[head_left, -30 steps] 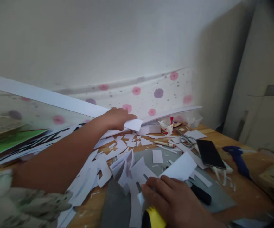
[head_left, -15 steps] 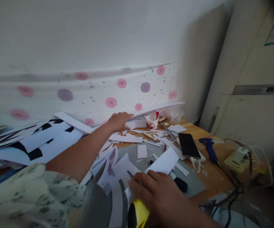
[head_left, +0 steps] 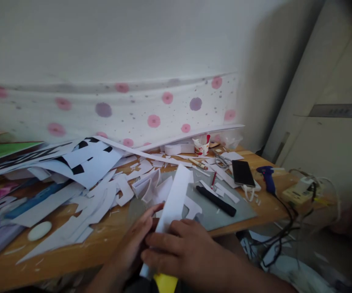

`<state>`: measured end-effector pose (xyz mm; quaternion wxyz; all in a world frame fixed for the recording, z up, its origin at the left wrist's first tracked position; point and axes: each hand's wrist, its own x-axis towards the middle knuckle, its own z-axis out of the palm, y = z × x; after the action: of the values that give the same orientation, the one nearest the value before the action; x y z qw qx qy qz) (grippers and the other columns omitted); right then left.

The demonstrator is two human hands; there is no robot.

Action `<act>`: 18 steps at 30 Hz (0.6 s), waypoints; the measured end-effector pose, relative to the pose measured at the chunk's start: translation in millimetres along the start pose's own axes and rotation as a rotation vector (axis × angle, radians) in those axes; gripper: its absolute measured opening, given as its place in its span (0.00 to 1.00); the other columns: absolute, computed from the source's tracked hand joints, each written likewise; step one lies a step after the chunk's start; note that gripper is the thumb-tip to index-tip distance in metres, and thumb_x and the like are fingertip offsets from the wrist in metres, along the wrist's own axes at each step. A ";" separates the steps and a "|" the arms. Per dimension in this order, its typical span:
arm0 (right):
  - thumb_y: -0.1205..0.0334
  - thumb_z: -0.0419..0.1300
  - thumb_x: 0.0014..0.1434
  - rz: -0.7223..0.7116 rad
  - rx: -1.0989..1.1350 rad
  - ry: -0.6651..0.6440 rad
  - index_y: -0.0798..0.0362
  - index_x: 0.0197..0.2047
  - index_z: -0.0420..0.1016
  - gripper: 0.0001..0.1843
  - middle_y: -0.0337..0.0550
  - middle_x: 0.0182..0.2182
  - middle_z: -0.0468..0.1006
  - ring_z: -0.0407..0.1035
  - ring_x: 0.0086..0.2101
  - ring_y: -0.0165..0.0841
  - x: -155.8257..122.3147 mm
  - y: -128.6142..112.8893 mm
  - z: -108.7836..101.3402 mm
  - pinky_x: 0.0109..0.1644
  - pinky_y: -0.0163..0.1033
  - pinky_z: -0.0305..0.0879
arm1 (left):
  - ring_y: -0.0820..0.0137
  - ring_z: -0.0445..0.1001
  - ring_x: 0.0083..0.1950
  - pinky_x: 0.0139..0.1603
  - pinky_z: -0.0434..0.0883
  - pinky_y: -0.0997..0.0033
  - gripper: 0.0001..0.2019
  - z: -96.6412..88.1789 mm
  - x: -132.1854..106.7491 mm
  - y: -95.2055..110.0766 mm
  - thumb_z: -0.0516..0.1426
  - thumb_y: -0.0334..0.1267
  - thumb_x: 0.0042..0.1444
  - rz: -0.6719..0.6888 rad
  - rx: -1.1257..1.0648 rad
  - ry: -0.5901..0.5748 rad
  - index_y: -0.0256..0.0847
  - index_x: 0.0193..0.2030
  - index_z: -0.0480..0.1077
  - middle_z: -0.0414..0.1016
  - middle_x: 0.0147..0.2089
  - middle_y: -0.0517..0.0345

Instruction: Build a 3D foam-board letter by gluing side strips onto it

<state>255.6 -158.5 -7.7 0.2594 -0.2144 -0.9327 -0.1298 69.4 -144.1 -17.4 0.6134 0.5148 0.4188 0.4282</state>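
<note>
Both hands meet at the near edge of the wooden table (head_left: 81,254). My left hand (head_left: 134,244) grips the lower part of a long white paper strip (head_left: 176,195) that slants up and away over the grey cutting mat (head_left: 237,209). My right hand (head_left: 183,252) is closed over the strip's near end together with a yellow-handled tool (head_left: 165,283), of which only the handle end shows. White paper offcuts (head_left: 102,195) lie heaped just beyond the hands.
A black marker (head_left: 216,200) lies on the mat. Further back are a phone (head_left: 243,173), scissors (head_left: 223,160), a blue glue gun (head_left: 267,179) with cable, a paper cup (head_left: 202,147) and a tape roll (head_left: 178,148). Printed sheets (head_left: 72,158) pile up at the left.
My left hand has come back from the papers at the table's far side to the near edge and now holds a white strip. The view has swung left and down.
</note>
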 end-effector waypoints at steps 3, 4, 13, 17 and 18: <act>0.58 0.46 0.70 -0.067 0.015 -0.079 0.38 0.58 0.65 0.16 0.25 0.59 0.67 0.63 0.36 0.29 2.1 -15.2 2.1 0.33 0.38 0.61 | 0.58 0.73 0.55 0.51 0.72 0.66 0.28 -0.1 -13.1 -12.5 0.60 0.52 0.52 -0.071 -0.187 0.135 0.46 0.58 0.65 0.75 0.54 0.55; 0.59 0.45 0.70 -0.079 0.013 -0.097 0.38 0.59 0.64 0.17 0.26 0.59 0.67 0.63 0.37 0.29 2.1 -18.0 1.9 0.32 0.38 0.61 | 0.58 0.73 0.55 0.51 0.72 0.66 0.28 -0.5 -16.3 -13.3 0.62 0.48 0.50 -0.097 -0.200 0.166 0.46 0.58 0.65 0.75 0.54 0.55; 0.58 0.53 0.65 0.085 0.080 -0.287 0.48 0.42 0.72 0.08 0.40 0.43 0.76 0.68 0.40 0.31 -5.2 46.7 -7.8 0.42 0.36 0.62 | 0.60 0.79 0.37 0.32 0.75 0.68 0.38 -23.1 -27.0 -1.9 0.68 0.43 0.40 -0.098 -0.257 0.372 0.45 0.60 0.64 0.81 0.40 0.55; 0.52 0.55 0.63 0.619 -0.089 -0.525 0.56 0.50 0.68 0.18 0.52 0.41 0.77 0.72 0.40 0.40 7.3 136.6 0.7 0.41 0.42 0.65 | 0.58 0.78 0.33 0.29 0.76 0.65 0.39 -50.4 -20.7 3.9 0.69 0.44 0.36 -0.106 -0.181 0.514 0.48 0.58 0.65 0.81 0.39 0.59; 0.50 0.56 0.62 0.665 -0.107 -0.542 0.58 0.52 0.66 0.22 0.55 0.43 0.77 0.72 0.42 0.43 11.6 157.0 6.7 0.41 0.44 0.66 | 0.57 0.78 0.33 0.28 0.76 0.65 0.38 -56.4 -18.4 4.3 0.69 0.46 0.36 -0.099 -0.159 0.530 0.47 0.58 0.65 0.81 0.37 0.58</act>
<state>317.1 -15.0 13.5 0.0214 -0.5427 -0.8392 -0.0266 9.9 -145.9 -18.5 0.5411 0.3138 0.5542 0.5492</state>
